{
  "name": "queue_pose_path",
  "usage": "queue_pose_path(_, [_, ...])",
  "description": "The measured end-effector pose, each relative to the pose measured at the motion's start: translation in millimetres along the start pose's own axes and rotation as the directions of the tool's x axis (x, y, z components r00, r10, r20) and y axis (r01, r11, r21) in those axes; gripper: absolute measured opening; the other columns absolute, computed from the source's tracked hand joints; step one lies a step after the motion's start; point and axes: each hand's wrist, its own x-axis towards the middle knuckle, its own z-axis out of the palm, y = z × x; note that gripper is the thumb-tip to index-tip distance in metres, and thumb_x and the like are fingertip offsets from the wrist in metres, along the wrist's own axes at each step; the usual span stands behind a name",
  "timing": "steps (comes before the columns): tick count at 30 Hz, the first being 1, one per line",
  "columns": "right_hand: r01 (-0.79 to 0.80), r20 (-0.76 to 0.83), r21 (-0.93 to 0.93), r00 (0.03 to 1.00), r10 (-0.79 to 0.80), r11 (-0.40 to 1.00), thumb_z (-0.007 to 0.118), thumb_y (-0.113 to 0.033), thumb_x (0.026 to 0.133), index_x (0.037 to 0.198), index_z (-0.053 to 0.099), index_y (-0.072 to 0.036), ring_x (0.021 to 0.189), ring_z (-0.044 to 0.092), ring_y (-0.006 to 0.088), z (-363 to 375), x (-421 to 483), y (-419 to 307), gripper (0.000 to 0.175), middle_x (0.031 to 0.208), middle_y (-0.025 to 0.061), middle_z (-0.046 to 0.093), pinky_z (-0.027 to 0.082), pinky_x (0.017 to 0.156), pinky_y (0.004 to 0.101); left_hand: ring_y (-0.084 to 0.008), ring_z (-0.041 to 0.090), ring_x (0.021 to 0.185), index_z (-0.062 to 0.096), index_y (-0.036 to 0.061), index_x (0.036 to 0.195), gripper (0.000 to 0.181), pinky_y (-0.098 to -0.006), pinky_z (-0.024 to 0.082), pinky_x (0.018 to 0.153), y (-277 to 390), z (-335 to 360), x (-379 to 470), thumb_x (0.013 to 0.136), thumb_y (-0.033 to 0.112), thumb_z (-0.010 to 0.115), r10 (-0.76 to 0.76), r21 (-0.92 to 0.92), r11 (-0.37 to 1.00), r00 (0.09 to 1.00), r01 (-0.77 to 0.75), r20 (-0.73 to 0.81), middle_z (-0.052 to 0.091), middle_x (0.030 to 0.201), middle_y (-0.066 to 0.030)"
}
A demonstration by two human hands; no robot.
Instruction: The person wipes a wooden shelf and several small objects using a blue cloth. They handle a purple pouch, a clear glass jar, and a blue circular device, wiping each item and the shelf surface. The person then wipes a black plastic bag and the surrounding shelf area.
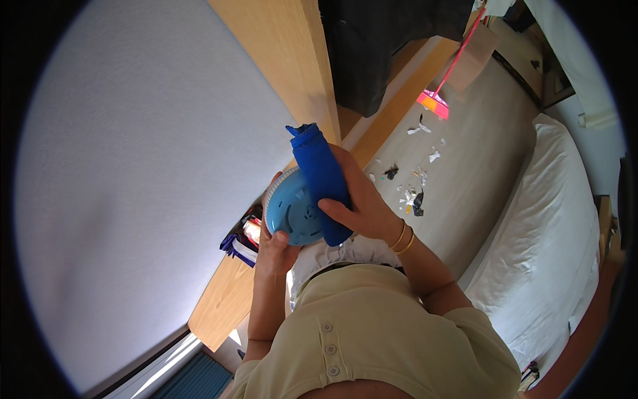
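Observation:
My left hand (280,249) grips the near side of a round, light-blue plastic object (294,214) with a pale ribbed rim and dark slots, its thumb on the face. With my right hand (356,199) I hold a folded dark-blue cloth (321,184) against the right part of that face. The cloth stands up past my fingers and has a frayed upper end. Part of the round object is hidden behind the cloth, so its exact kind cannot be told.
A wooden shelf (224,299) holds a dark-blue bag (238,249) at left. Black fabric (359,55) hangs ahead. Paper and black scraps (411,197) litter the floor near a pink broom (436,102). White bedding (538,239) lies at right.

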Motion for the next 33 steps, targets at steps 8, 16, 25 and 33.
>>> queue_pose_path(8, [-0.110,0.001,-0.041,0.994,0.110,0.993,0.060,-0.028,0.084,0.124,0.042,-0.003,0.099,0.054,0.0235,-5,1,-12,0.051,0.114,0.0156,0.051,0.044,0.083,0.0336,-0.0255,0.046,0.118,0.026,0.0071,0.138,0.091,-0.0407,0.041,0.097,6,-11,-3,0.067,0.028,0.080,-0.146,0.004,0.989,0.989,0.146,0.017,0.042,0.131,-0.0127])
queue_pose_path(16, [0.015,-0.164,-0.189,0.985,-0.047,0.982,0.055,-0.028,0.086,0.115,0.051,-0.001,0.096,0.055,0.0289,7,2,-19,0.040,0.108,0.0164,0.057,0.042,0.085,0.0372,-0.0243,0.045,0.118,0.025,0.0051,0.139,0.091,-0.0389,0.040,0.098,4,-8,-3,0.069,0.029,0.078,-0.126,0.021,0.992,0.992,0.126,0.000,0.044,0.128,-0.0120])
queue_pose_path(25, [-0.230,-0.189,-0.051,0.958,0.217,0.972,0.053,-0.031,0.086,0.112,0.053,0.001,0.078,0.061,0.0308,8,11,-13,0.042,0.089,0.0173,0.063,0.048,0.073,0.0390,-0.0200,0.045,0.116,0.030,0.0050,0.139,0.079,-0.0323,0.036,0.099,-5,7,-2,0.069,0.016,0.067,-0.076,0.352,0.934,0.997,0.066,0.015,0.045,0.127,-0.0101])
queue_pose_path(33, [-0.043,-0.129,-0.241,0.992,0.012,0.970,0.058,-0.032,0.083,0.120,0.048,0.000,0.089,0.057,0.0285,21,8,-5,0.050,0.104,0.0158,0.058,0.044,0.084,0.0366,-0.0209,0.048,0.111,0.031,0.0040,0.137,0.074,-0.0321,0.039,0.095,1,7,-3,0.068,0.004,0.059,-0.070,0.543,0.834,0.995,0.101,-0.078,0.048,0.121,-0.0127])
